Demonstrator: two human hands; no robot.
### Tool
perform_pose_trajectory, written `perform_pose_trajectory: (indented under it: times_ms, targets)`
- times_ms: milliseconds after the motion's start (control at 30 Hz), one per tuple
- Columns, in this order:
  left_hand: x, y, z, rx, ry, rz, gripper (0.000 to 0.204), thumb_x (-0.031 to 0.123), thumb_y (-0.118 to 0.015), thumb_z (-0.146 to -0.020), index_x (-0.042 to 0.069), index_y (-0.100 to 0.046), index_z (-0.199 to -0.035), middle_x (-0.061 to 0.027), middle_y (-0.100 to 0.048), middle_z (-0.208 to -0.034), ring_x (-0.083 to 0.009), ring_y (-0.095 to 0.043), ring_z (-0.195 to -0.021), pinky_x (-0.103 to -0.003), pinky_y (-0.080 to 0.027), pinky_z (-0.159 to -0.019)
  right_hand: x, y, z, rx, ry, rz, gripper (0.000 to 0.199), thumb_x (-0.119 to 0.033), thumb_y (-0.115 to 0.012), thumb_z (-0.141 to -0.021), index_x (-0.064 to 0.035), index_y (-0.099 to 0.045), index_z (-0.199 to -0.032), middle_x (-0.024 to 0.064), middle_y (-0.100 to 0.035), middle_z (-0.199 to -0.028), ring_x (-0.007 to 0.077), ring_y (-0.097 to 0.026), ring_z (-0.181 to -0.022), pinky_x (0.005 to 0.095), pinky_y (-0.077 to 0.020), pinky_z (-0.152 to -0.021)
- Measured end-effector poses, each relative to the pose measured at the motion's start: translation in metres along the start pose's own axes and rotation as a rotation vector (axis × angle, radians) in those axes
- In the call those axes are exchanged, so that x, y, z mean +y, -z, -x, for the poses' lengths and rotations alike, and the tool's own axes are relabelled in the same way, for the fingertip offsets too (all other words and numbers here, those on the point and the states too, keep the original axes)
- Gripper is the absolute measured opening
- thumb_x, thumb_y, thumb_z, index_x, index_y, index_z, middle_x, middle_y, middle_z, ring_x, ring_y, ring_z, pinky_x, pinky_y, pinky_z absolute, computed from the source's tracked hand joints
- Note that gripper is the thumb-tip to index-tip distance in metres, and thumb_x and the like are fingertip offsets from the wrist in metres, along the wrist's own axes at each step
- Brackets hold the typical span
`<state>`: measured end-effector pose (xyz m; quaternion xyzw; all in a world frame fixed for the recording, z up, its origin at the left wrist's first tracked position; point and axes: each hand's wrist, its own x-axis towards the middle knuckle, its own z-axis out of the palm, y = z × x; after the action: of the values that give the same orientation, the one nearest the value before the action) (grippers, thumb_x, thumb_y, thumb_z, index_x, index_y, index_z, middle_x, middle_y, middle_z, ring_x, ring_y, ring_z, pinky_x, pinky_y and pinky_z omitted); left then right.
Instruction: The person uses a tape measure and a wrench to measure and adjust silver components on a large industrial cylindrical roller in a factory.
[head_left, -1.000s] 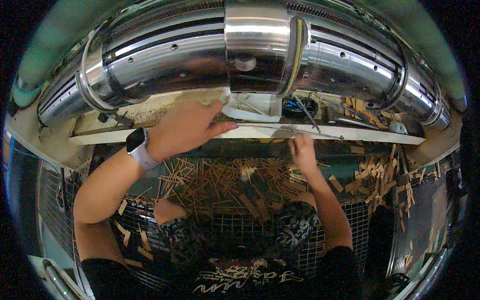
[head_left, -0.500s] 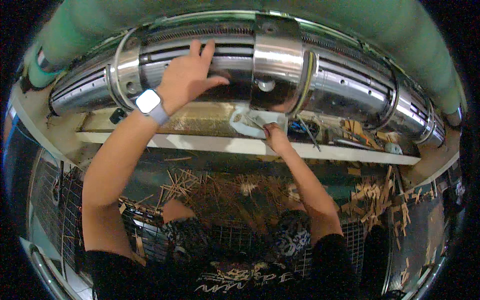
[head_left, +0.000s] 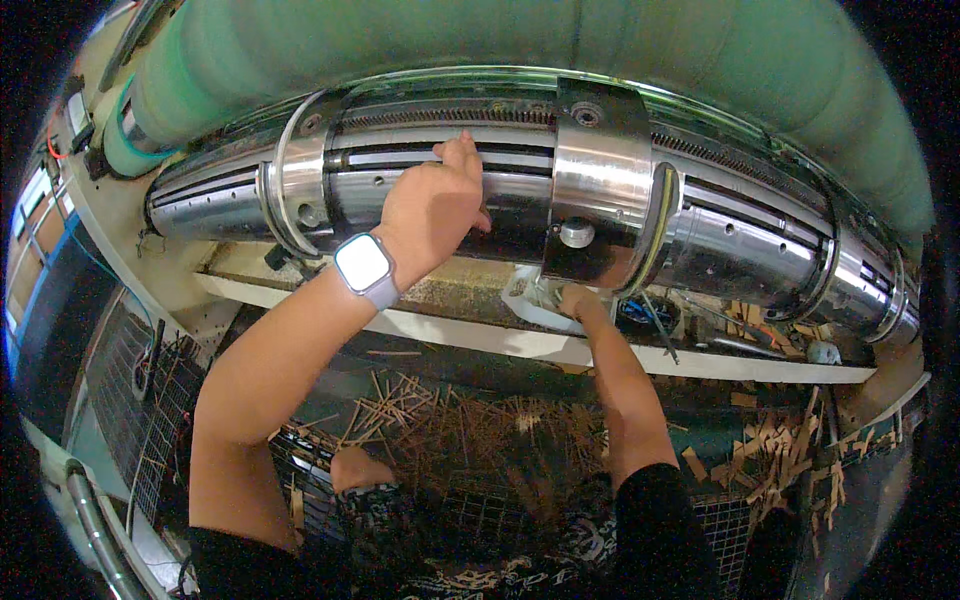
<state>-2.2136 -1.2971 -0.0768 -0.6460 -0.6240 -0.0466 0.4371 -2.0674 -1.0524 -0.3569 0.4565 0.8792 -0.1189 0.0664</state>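
Green roller (head_left: 480, 40), steel cylinder (head_left: 522, 190) left-to-right

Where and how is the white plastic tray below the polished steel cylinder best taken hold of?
Probably by the near left rim of the white plastic tray, from the person's side, pinching the wall: that edge shows uncovered, while the polished steel cylinder hides its back and the person's bare right hand covers its right.

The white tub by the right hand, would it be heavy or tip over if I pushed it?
The white tub is probably light, since its walls look thin. Being low and wide, it would likely slide rather than tip, though the pale rail in front might stop it.
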Motion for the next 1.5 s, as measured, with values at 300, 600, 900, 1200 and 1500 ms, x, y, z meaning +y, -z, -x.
perform_pose_trajectory:
  times_ms: [300, 600, 900, 1200, 1500]
  targets:
    - [0.001, 0.007, -0.007, 0.084, -0.07, 0.075, 0.081, 0.038, -0.07, -0.064, -0.013, -0.038, -0.118, -0.0211, -0.053, -0.094, -0.0293, -0.061, -0.066, -0.034, -0.05, -0.056, 0.011, 0.037, 0.105, 0.312, 0.212, 0.157, 0.031, -0.018, -0.058, -0.073, -0.0045, -0.052, -0.1, 0.0175, -0.059, -0.089, 0.0346, -0.059, -0.075, 0.0444, -0.0473, -0.067]
    - [-0.001, 0.007, -0.006, 0.091, -0.02, 0.065, 0.08, 0.039, -0.071, -0.062, -0.009, -0.039, -0.118, -0.0205, -0.053, -0.095, -0.0303, -0.062, -0.07, -0.033, -0.051, -0.057, -0.032, 0.085, 0.251, 0.806, 0.605, -0.585, 0.026, 0.002, -0.049, -0.078, -0.0034, -0.049, -0.103, 0.0153, -0.055, -0.104, 0.0332, -0.055, -0.096, 0.036, -0.0438, -0.084]
    - [0.002, 0.009, 0.01, 0.165, 0.0, 0.29, 0.058, 0.035, -0.066, -0.073, 0.001, -0.045, -0.114, -0.0165, -0.052, -0.098, -0.0309, -0.06, -0.07, -0.035, -0.051, -0.056, -0.044, 0.092, 0.23, 1.045, 0.529, -0.403, 0.022, 0.003, -0.051, -0.082, -0.0017, -0.051, -0.103, 0.0118, -0.057, -0.099, 0.0232, -0.062, -0.086, 0.0303, -0.0484, -0.071]
    - [0.096, 0.013, 0.044, 0.114, -0.113, 0.823, 0.034, 0.036, -0.06, -0.078, 0.005, -0.054, -0.091, -0.0102, -0.055, -0.086, -0.03, -0.058, -0.069, -0.039, -0.047, -0.058, -0.058, 0.091, 0.211, 1.22, 0.529, -0.259, 0.019, -0.007, -0.06, -0.073, -0.005, -0.05, -0.089, 0.0108, -0.05, -0.088, 0.0325, -0.054, -0.067, 0.0399, -0.0448, -0.054]
    - [0.125, 0.004, 0.025, 0.265, 0.004, 0.989, 0.022, 0.022, -0.057, -0.078, 0.004, -0.049, -0.086, -0.0146, -0.051, -0.077, -0.033, -0.056, -0.066, -0.04, -0.045, -0.054, -0.058, 0.089, 0.215, 1.233, 0.536, -0.532, 0.018, -0.003, -0.057, -0.075, -0.0022, -0.052, -0.092, 0.013, -0.053, -0.088, 0.032, -0.055, -0.078, 0.037, -0.0457, -0.065]
